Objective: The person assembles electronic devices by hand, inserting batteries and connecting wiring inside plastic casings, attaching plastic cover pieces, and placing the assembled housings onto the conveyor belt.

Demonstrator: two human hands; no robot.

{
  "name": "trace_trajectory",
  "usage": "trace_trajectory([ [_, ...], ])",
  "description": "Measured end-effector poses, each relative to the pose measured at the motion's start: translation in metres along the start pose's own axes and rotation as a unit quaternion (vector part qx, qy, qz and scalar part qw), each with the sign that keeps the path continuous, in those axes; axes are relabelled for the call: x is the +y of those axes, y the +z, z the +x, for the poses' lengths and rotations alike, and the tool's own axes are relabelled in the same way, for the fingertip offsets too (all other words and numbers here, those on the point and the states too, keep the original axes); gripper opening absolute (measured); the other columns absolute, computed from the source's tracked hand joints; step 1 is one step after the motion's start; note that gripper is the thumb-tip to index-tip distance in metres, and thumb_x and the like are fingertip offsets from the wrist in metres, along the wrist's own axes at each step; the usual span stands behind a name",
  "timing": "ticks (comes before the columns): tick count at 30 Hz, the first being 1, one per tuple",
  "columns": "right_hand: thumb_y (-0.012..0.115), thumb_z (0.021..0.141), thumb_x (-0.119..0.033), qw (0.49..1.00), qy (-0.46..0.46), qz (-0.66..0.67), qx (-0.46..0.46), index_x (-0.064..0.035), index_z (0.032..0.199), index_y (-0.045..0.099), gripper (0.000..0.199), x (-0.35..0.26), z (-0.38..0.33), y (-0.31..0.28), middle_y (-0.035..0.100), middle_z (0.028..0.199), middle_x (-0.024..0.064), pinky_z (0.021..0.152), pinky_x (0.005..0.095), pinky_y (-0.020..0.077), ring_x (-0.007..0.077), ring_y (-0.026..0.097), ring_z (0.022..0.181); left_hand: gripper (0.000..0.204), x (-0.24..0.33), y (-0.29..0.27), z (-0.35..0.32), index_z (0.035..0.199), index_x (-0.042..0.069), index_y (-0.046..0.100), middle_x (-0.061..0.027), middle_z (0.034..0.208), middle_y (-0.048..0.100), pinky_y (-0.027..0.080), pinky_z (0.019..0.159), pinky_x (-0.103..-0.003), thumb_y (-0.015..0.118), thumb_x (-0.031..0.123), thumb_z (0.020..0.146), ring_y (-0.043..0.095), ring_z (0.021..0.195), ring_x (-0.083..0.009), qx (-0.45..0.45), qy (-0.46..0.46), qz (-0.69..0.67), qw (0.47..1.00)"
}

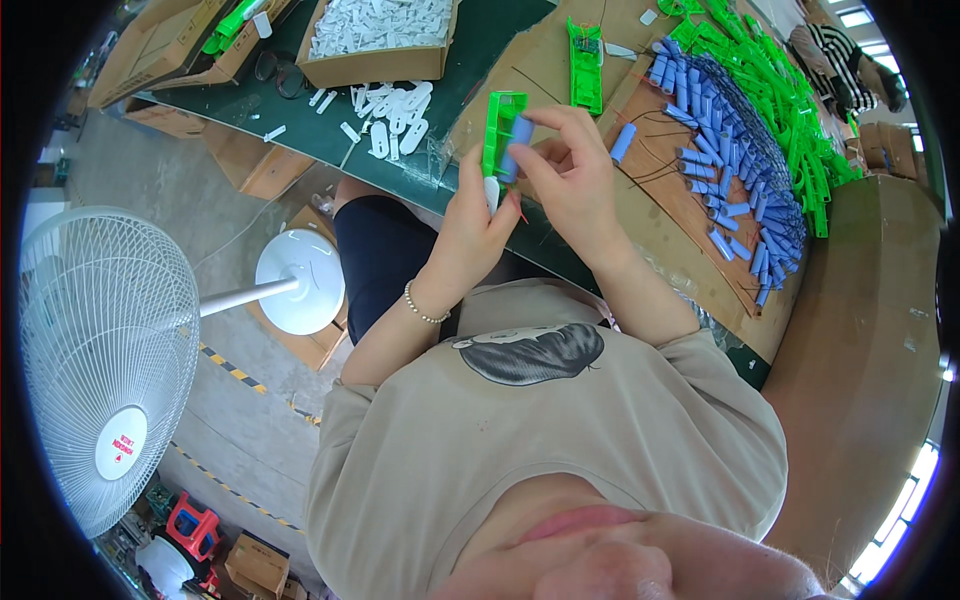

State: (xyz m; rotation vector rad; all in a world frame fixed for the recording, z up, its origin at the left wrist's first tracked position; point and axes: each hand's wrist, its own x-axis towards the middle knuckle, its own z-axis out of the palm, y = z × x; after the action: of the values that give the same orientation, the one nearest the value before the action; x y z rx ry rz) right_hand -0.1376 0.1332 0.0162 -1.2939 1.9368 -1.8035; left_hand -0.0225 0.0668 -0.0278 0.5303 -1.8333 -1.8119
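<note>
My left hand (468, 215) is closed around a bright green plastic housing (495, 115), an open shell held up over the table's near edge. A small white plastic piece (491, 193) sits at its lower end, by my left fingers. Between the thumb and fingers of my right hand (578, 185) is a blue cylindrical battery (518, 150), held against the right side of the housing. A bit of red wire (523, 212) shows below the battery. How far the battery sits inside the shell is hidden by my fingers.
On the dark green table (300, 125) stands a cardboard box (375, 68) of white parts, with loose white parts (400, 110) before it. Another green housing (585, 70), many blue batteries (715, 150) and heaped green shells (770, 110) lie rightward. A fan (110, 340) stands left.
</note>
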Motion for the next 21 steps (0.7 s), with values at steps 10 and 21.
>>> trace_trajectory([
  [10, 0.069, 0.078, -0.006, 0.984, -0.009, -0.109, -0.138, -0.003, 0.101, 0.065, 0.024, -0.006, 0.016, 0.003, 0.056, 0.08, 0.0058, 0.059, 0.0234, 0.0449, 0.0119, 0.056, 0.066, 0.051, -0.013, -0.023, -0.006, 0.136, 0.004, 0.025, -0.0081, 0.098, 0.051, 0.047, 0.069, -0.025, 0.045, -0.002, 0.09, 0.055, 0.076, -0.0122, -0.004, 0.01, -0.06, 0.998],
  [21, 0.064, 0.086, -0.006, 0.932, 0.164, 0.229, -0.226, 0.0038, 0.134, 0.031, 0.06, -0.005, 0.032, 0.06, 0.062, 0.108, 0.0137, 0.075, 0.0261, 0.0494, 0.0127, 0.059, 0.092, 0.046, -0.011, -0.057, -0.024, 0.133, 0.002, 0.028, -0.0089, 0.094, 0.054, 0.049, 0.065, -0.025, 0.049, 0.008, 0.093, 0.057, 0.07, -0.0128, 0.023, -0.003, -0.192, 0.981],
])
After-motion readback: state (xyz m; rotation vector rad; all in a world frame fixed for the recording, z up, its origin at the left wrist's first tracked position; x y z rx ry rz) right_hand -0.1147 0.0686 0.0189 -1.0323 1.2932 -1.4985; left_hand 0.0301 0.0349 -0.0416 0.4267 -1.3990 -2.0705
